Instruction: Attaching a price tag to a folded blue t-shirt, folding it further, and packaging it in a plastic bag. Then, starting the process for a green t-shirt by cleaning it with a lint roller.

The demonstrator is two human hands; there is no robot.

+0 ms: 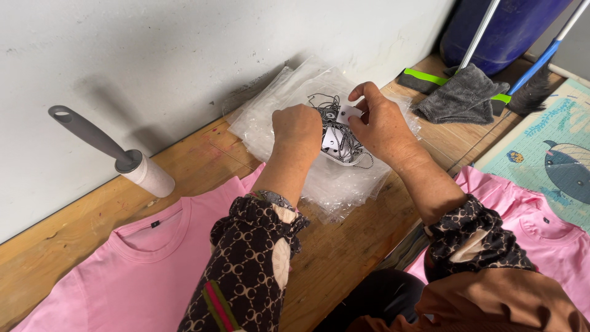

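Left hand (299, 128): I see it closed over the tags (339, 142).
Right hand (382, 126): pinching one tag (350, 112).
Tags: on the bags (279, 117), on the worktop (332, 246).
Beside: pink shirt (141, 270).

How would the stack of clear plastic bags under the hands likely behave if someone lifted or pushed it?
The clear plastic bags look thin and crinkled, so they would probably flop and sag when lifted. Their glossy surfaces suggest the layers may slide apart if pushed. They seem light; the left hand and right hand above may help hold them down.
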